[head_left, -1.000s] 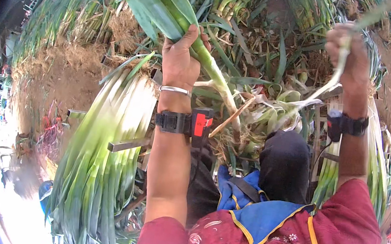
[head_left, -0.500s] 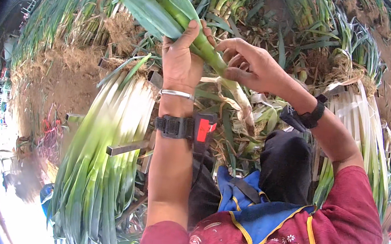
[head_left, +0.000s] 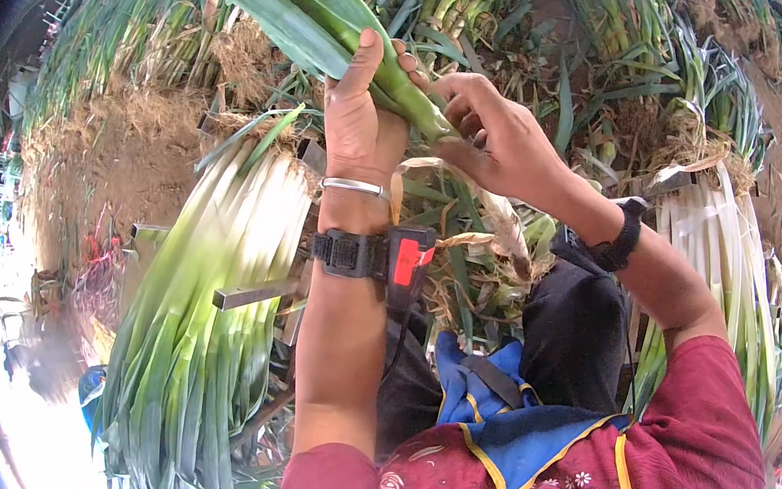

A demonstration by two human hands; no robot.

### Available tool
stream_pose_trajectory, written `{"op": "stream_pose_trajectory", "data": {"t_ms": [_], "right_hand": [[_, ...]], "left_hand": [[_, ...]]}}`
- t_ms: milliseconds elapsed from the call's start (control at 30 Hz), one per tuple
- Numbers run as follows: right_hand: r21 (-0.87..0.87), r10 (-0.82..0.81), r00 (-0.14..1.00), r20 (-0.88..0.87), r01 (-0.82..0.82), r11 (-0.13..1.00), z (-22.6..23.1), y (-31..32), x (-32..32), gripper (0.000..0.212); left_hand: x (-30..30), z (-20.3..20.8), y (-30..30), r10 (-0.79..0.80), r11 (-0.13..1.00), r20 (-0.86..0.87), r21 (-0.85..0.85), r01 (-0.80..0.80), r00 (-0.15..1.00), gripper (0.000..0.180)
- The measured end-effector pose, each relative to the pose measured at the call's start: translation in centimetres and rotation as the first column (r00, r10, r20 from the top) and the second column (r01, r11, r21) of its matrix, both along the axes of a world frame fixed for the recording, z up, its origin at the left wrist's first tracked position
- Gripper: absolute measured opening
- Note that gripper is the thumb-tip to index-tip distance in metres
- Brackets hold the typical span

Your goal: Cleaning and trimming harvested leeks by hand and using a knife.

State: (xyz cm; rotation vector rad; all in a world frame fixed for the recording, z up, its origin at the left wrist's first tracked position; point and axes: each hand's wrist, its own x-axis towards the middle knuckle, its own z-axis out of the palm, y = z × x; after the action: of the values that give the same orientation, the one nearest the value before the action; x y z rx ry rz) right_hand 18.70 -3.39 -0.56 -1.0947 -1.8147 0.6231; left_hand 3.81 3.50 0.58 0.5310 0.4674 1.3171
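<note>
A large leek [head_left: 309, 15] slants across the space in front of me, its wide green leaves pointing to the far left. My left hand [head_left: 363, 124] is closed around the stalk, thumb lying along the top. Lower on the same stalk, the curled fingers of my right hand [head_left: 503, 140] grip it. The pale lower end [head_left: 505, 223] of the leek sticks out below my right hand toward my knees. Dry, yellowish leaf strips [head_left: 468, 240] hang near that end. My right palm partly hides the stalk.
Trimmed leeks [head_left: 222, 260] lie stacked at my left beside a metal bar [head_left: 254, 295]. Another stack of white-stalked leeks [head_left: 725, 244] is at my right. Untrimmed leeks with matted roots [head_left: 241, 60] line the far side. Leaf scraps [head_left: 451, 284] litter the ground between my knees.
The leek's leafy end has dipped slightly nearer. My right hand has shifted a little right and nearer along the stalk. Dry strips now hang lower, beside my left wrist and the pale end.
</note>
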Motion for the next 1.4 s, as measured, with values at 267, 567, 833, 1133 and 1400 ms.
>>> {"op": "stream_pose_trajectory", "data": {"t_ms": [267,567,833,1133,1400], "right_hand": [[0.135,0.055,0.991,0.121,-0.071,0.988,-0.1,0.8,0.2,0.033],[-0.088,-0.004,0.998,-0.060,-0.002,0.996,0.0,0.1,-0.3,0.036],[-0.060,-0.063,0.995,-0.074,0.059,0.996,-0.9,0.9,-1.0,0.026],[-0.414,-0.054,0.940,-0.336,-0.096,0.905,-1.3,1.0,-0.2,0.017],[-0.591,-0.146,0.859,-0.491,-0.206,0.780,-1.5,0.9,0.4,0.017]], "left_hand": [[-0.4,0.1,-0.2,-0.063,0.998,0.035,0.024,0.062,0.997,0.030],[-0.8,0.3,-0.2,-0.048,0.998,0.067,0.030,0.046,0.997,0.033],[-0.2,0.6,-0.7,0.003,0.999,-0.041,0.051,0.000,0.999,0.035],[-0.3,0.8,-0.9,-0.031,0.998,-0.010,0.062,0.032,0.999,0.035],[-0.8,0.9,-0.6,-0.075,0.997,0.030,0.015,0.074,0.997,0.064]]}}
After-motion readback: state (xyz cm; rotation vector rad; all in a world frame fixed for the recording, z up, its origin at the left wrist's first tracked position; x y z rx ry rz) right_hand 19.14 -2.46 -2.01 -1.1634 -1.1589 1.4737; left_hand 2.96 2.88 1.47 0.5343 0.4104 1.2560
